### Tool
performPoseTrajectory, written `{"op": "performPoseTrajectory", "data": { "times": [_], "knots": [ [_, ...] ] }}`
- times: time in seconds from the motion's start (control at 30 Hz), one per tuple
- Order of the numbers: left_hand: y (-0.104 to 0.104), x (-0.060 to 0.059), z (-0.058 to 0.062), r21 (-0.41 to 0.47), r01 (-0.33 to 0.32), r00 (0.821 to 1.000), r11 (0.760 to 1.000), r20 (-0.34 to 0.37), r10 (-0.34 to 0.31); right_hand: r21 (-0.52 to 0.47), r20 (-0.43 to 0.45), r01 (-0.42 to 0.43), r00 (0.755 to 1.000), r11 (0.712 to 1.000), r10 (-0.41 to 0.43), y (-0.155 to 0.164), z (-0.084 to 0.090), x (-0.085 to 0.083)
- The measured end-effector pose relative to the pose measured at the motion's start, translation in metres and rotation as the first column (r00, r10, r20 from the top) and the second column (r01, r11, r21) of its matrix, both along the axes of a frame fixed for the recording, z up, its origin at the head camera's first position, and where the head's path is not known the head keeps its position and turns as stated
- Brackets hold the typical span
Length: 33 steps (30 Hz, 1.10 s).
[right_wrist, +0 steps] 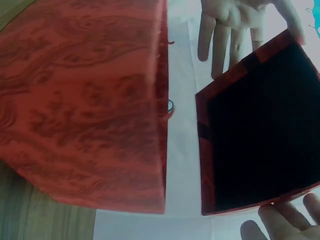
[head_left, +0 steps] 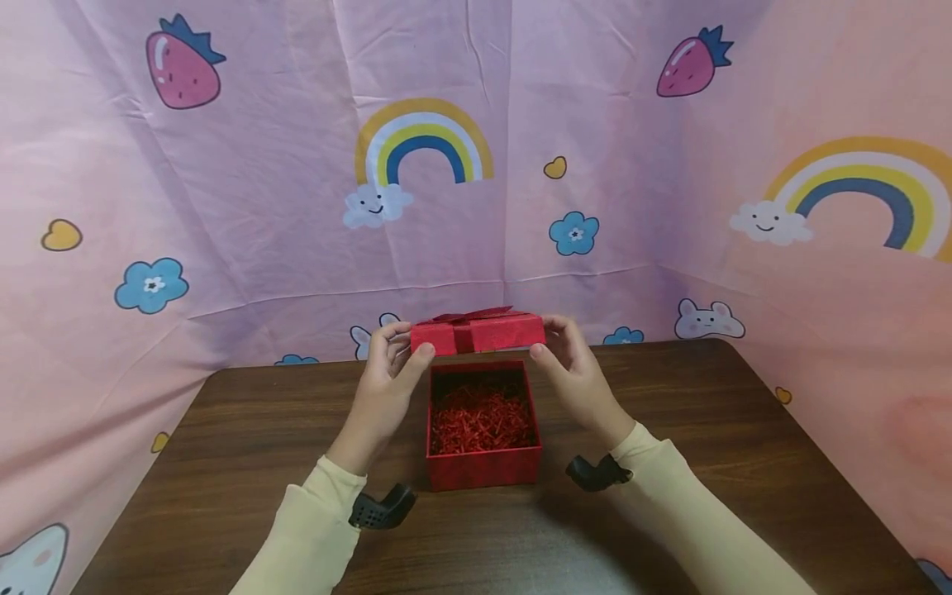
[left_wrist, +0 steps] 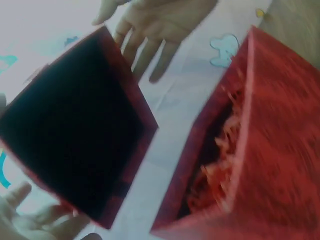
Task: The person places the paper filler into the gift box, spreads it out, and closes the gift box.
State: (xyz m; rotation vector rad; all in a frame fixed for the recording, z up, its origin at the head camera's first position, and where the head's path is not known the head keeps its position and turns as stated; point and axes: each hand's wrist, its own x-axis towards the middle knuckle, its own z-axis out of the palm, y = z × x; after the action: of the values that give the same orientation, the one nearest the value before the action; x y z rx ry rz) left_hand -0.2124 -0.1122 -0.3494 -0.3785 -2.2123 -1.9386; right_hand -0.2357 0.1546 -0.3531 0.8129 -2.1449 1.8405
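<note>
A red lid [head_left: 478, 334] with a bow on top hangs level just above and behind an open red box [head_left: 483, 467]. My left hand [head_left: 405, 343] pinches the lid's left end between thumb and fingers, and my right hand [head_left: 549, 339] pinches its right end. Red shredded paper [head_left: 479, 417] fills the box, which stands on the table between my forearms. The left wrist view looks up into the lid's dark underside [left_wrist: 75, 135], with the box wall [left_wrist: 280, 150] to the right. The right wrist view has the box's side [right_wrist: 85, 100] at the left and the lid's hollow [right_wrist: 265, 135] at the right.
The dark wooden table [head_left: 706, 430] spreads wide on both sides of the box. Pink printed cloth [head_left: 260, 207] hangs close behind the table and along its left and right sides. Black wrist mounts [head_left: 383, 508] sit low by the box's front corners.
</note>
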Motion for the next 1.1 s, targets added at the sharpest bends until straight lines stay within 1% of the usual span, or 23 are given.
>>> {"op": "performPoseTrajectory", "data": {
  "times": [0.1,0.23,0.33,0.37,0.47,0.53,0.63,0.8,0.9,1.1],
  "knots": [
    [-0.006,0.001,-0.006,-0.073,0.043,0.999,0.996,-0.019,-0.045,0.026,-0.017,-0.006,1.000,1.000,0.006,0.002,-0.002,0.003],
    [-0.015,0.004,-0.014,-0.145,0.100,0.994,0.984,-0.018,-0.104,0.111,-0.037,-0.015,0.999,0.994,0.020,0.004,0.006,0.014],
    [-0.021,0.007,-0.019,-0.179,0.122,0.992,0.976,-0.016,-0.127,0.173,-0.039,-0.020,0.999,0.985,0.027,0.005,0.011,0.023],
    [-0.023,0.008,-0.021,-0.189,0.124,0.991,0.974,-0.016,-0.130,0.184,-0.042,-0.021,0.999,0.983,0.029,0.005,0.010,0.025],
    [-0.028,0.012,-0.027,-0.223,0.132,0.990,0.966,-0.020,-0.140,0.203,-0.039,-0.032,0.998,0.979,0.040,0.008,0.006,0.029],
    [-0.030,0.015,-0.031,-0.242,0.138,0.988,0.960,-0.029,-0.149,0.219,-0.057,-0.033,0.997,0.975,0.047,0.009,0.003,0.032],
    [-0.032,0.019,-0.037,-0.285,0.141,0.986,0.948,-0.044,-0.160,0.255,-0.063,-0.023,0.997,0.967,0.040,0.011,-0.001,0.039],
    [-0.034,0.025,-0.050,-0.356,0.145,0.986,0.923,-0.020,-0.163,0.303,-0.086,0.009,0.996,0.953,0.018,0.014,-0.012,0.049],
    [-0.035,0.027,-0.058,-0.376,0.157,0.985,0.913,0.000,-0.170,0.317,-0.085,0.015,0.996,0.948,0.013,0.015,-0.019,0.053],
    [-0.035,0.030,-0.067,-0.362,0.188,0.981,0.913,0.031,-0.189,0.297,-0.074,0.017,0.997,0.955,0.005,0.016,-0.036,0.054]
  ]
}}
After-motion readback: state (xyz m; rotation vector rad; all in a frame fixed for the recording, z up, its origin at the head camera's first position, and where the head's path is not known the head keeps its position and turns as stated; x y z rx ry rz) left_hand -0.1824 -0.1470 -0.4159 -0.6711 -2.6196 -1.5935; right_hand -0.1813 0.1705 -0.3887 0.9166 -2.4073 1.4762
